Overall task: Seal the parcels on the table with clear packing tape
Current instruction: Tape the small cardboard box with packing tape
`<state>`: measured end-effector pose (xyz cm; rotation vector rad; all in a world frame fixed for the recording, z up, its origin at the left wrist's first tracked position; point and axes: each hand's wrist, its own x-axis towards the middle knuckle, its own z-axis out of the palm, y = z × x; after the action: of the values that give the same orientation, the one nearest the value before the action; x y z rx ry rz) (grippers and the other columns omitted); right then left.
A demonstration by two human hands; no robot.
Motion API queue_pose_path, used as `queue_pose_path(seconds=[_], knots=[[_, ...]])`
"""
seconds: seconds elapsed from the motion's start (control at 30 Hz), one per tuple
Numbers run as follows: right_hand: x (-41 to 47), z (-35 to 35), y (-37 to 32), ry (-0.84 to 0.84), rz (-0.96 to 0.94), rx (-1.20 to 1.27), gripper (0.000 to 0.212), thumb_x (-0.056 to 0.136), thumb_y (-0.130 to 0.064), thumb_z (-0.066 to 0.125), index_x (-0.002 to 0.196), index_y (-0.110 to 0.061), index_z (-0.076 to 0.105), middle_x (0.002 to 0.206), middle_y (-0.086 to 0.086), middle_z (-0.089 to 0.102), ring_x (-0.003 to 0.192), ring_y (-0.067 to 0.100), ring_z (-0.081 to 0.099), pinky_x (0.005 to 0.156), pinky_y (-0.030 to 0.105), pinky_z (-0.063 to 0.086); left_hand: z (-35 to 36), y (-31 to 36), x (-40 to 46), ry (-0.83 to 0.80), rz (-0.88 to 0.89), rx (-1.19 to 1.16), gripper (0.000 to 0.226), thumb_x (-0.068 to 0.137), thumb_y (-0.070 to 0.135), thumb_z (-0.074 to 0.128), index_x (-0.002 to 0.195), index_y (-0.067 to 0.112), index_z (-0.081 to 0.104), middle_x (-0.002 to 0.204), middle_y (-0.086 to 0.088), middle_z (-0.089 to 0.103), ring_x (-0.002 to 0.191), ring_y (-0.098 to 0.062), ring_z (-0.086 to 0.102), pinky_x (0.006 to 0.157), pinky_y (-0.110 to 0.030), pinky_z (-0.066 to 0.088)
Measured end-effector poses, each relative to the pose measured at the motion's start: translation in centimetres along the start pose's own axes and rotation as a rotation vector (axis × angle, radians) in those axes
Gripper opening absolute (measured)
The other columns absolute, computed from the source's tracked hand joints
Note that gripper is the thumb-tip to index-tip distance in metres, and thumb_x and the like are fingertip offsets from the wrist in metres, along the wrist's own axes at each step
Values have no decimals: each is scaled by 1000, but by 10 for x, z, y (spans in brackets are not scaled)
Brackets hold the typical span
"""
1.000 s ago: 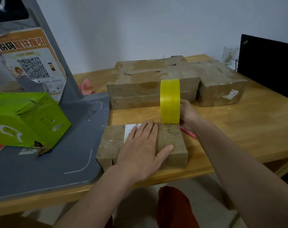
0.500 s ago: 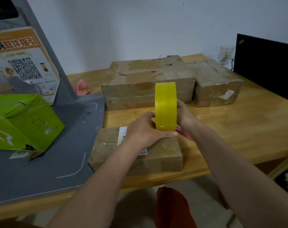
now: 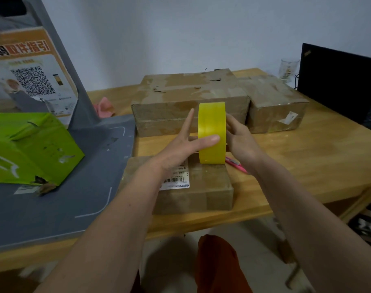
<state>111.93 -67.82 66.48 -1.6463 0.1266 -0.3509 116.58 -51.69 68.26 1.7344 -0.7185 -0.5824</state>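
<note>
A yellow-tinted tape roll [image 3: 212, 132] stands on edge on the far end of a small brown parcel [image 3: 201, 187] with a white barcode label [image 3: 177, 180]. My right hand [image 3: 238, 136] holds the roll from its right side. My left hand [image 3: 184, 142] is at the roll's left side, its thumb lying across the roll's face and its fingers straight, pointing up. Behind, a large flat brown parcel [image 3: 188, 98] and a smaller wrapped parcel [image 3: 273, 104] lie on the wooden table [image 3: 318, 157].
A pink pen-like tool [image 3: 236, 164] lies right of the small parcel. A green box [image 3: 26, 149] sits on a grey mat [image 3: 59, 197] at left, before a QR-code sign [image 3: 30, 77]. A black monitor [image 3: 339, 81] and a glass [image 3: 288, 68] stand at back right.
My left hand lifted off the small parcel's top and moved up to the roll's left side, its fingers now straightened. The roll stays upright in my right hand.
</note>
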Motion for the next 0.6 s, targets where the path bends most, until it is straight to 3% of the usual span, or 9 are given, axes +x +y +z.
queue_pose_path(seconds=[0.07, 0.17, 0.27, 0.37, 0.53, 0.6], knots=[[0, 0, -2, -1, -6, -8, 46, 104, -22, 46, 148, -27, 38, 136, 2, 56, 120, 22, 58, 85, 34, 57, 1, 1, 0, -5, 25, -53, 137, 36, 77, 84, 153, 47, 19, 126, 21, 60, 117, -2, 58, 107, -38, 44], [1, -11, 3, 66, -13, -184, 46, 105, -23, 41, 150, -29, 35, 146, 3, 48, 132, 23, 47, 105, 45, 45, 3, -3, 2, 31, 48, -105, 131, 37, 75, 84, 151, 44, 29, 133, 12, 61, 117, -8, 61, 104, -38, 47], [-12, -26, 20, 149, 119, -766, 48, 100, -19, 47, 148, -17, 38, 145, 12, 46, 134, 29, 40, 110, 43, 36, 4, -6, 1, 62, 77, -134, 126, 40, 66, 87, 150, 39, 34, 120, 16, 68, 109, -3, 65, 103, -37, 49], [-31, -27, 34, 70, 303, -1155, 48, 96, -29, 56, 140, -12, 46, 137, 16, 47, 127, 34, 39, 103, 42, 36, 4, -9, 0, 73, 71, -180, 124, 40, 63, 89, 149, 34, 38, 119, 13, 70, 111, -10, 66, 104, -41, 49], [-37, -22, 31, 18, 301, -1209, 32, 98, -12, 51, 130, -5, 50, 127, 18, 50, 114, 32, 49, 91, 38, 43, 1, -11, -1, 83, 72, -243, 118, 42, 68, 88, 145, 31, 45, 133, -1, 64, 123, -26, 60, 108, -57, 42], [-43, -20, 24, 41, 332, -1166, 23, 98, -10, 48, 121, -7, 49, 114, 14, 54, 94, 27, 52, 76, 36, 43, 1, -11, -2, 90, 76, -245, 118, 42, 67, 89, 145, 31, 44, 133, -1, 64, 122, -26, 61, 107, -58, 43]])
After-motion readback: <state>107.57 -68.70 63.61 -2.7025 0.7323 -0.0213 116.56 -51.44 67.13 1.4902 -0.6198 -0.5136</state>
